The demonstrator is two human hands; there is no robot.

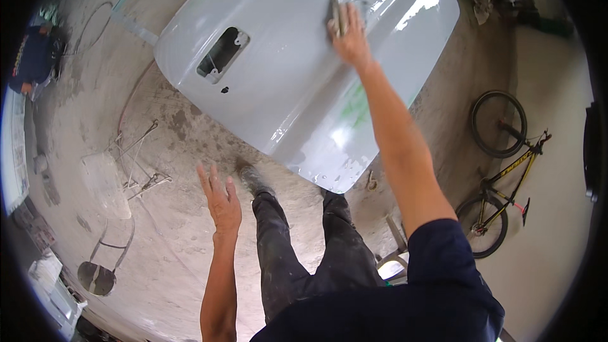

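Note:
A large grey-primed car hood (pixel 266 82) lies in front of me, wet in places, with green patches and a rectangular opening near its left edge. My right hand (pixel 350 37) reaches far across it. Under its fingers is a grey sanding pad (pixel 336 12), pressed flat to the panel; the palm hides part of the pad. My left hand (pixel 221 204) hangs in the air over the floor, left of my legs. Its fingers are spread and hold nothing.
A black and yellow bicycle (pixel 506 177) leans by the wall at the right. Left of me stand a wire-legged stand (pixel 142 158) and a round-seated stool (pixel 97 277). Another person (pixel 37 57) is at the far left. A hose (pixel 128 98) runs along the floor.

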